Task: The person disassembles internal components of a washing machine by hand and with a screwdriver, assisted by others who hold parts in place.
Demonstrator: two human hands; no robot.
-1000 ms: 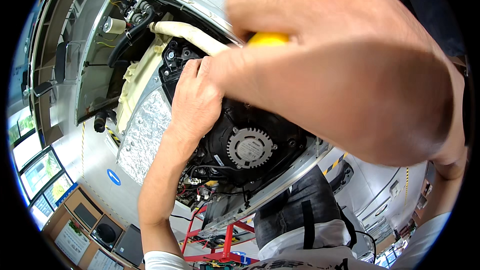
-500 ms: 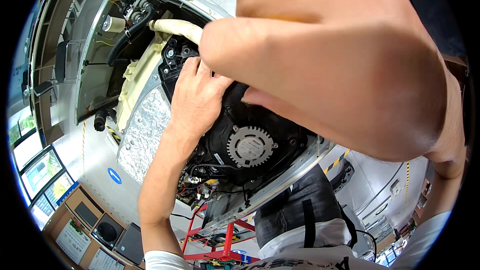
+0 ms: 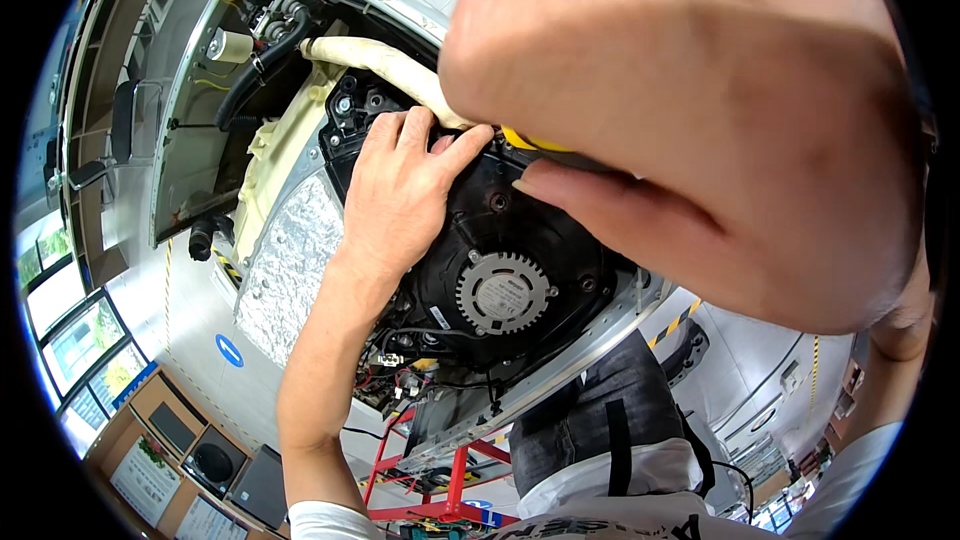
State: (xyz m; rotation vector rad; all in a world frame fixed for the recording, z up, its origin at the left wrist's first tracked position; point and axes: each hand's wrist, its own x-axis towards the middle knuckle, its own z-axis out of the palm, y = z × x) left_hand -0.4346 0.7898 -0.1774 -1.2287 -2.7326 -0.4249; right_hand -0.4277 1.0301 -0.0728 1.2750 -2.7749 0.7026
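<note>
My left hand (image 3: 398, 195) rests on a black plastic fan housing (image 3: 585, 285), its fingers bent over the upper edge and the thumb spread to the right. Large and close to the camera, my closed right hand (image 3: 700, 130) grips a tool with a yellow and dark handle (image 3: 535, 143); its kind is hidden by the fingers. The visible end of this handle lies just right of my left thumb tip. Set in the housing is a round silver fan motor (image 3: 503, 293) with a toothed rim. A cream-coloured pipe (image 3: 375, 62) runs behind my left fingers.
A silver foil sheet (image 3: 292, 265) covers the part left of the housing. Wires and connectors (image 3: 395, 365) hang below. Farther left are a black hose (image 3: 262, 68) and a white canister (image 3: 230, 46). A red frame (image 3: 457, 480) stands underneath, and a dark padded bag (image 3: 595, 420) is close to me.
My right hand has shifted right and come closer to the camera, uncovering my left thumb, more of the cream pipe and the yellow handle. My left hand stays nearly in place.
</note>
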